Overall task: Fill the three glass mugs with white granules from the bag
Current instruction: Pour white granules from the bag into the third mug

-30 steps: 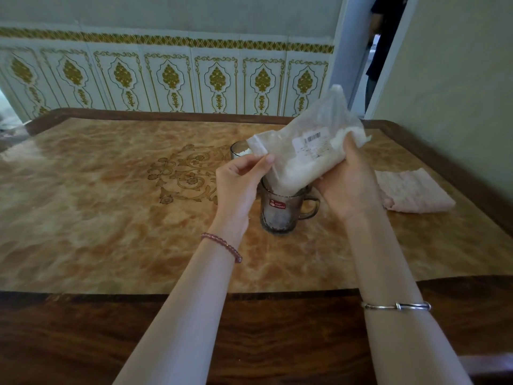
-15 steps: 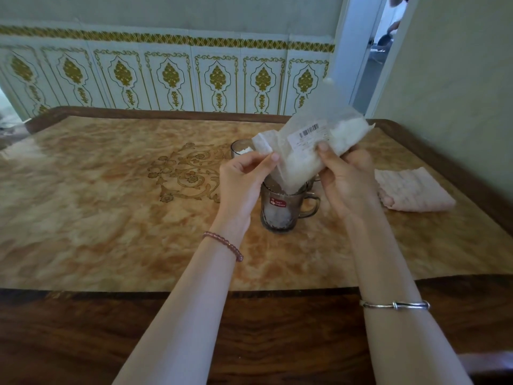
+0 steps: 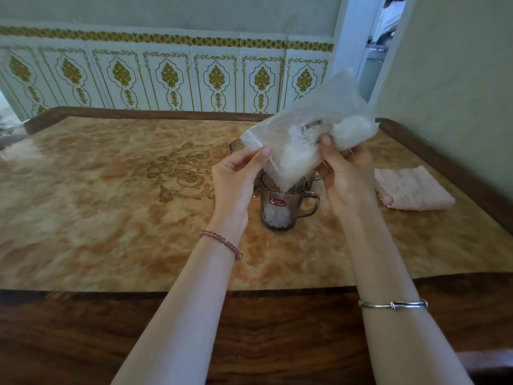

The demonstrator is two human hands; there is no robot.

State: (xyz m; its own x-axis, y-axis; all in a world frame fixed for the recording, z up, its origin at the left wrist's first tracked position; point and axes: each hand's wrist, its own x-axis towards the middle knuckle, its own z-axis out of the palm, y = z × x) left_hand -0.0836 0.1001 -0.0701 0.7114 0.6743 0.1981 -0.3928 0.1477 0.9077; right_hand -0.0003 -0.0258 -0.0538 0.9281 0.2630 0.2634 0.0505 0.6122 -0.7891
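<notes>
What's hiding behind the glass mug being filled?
Behind the front mug, one smoky glass mug's rim shows past the left hand. Another glass peeks out by the right hand. The bag and hands cover their contents.

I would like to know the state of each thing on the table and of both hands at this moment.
bag: tilted, corner down in the front mug
front mug: upright, partly filled with granules
rear mug: upright, mostly hidden
pink cloth: folded, lying flat
left hand: pinches the bag
right hand: grips the bag
</notes>
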